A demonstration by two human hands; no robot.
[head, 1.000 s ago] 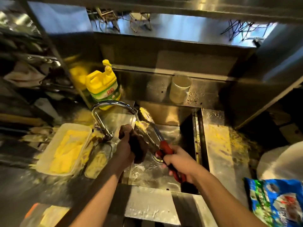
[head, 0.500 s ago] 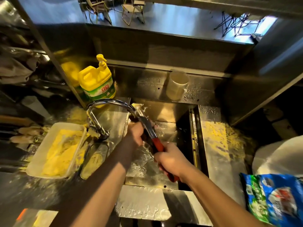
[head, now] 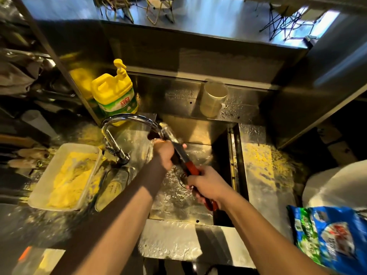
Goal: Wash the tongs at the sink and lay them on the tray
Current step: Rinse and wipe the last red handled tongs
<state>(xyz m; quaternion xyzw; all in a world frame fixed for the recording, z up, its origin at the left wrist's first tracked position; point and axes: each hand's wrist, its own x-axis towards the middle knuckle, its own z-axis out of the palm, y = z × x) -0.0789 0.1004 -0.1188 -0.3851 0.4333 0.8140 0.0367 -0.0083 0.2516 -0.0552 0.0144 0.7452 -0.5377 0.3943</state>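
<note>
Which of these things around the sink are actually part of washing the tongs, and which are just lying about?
In use:
tongs, red handles in the right hand
left hand, wrapped around the metal arms
faucet, sink

Lying about:
yellow detergent jug
white tray of yellow crumbs
plastic cup
blue bag

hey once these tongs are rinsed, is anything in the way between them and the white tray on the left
Yes: the curved chrome faucet rises between the red-handled metal tongs, held over the steel sink, and the white plastic tray. The tray also holds yellow crumb coating.
</note>
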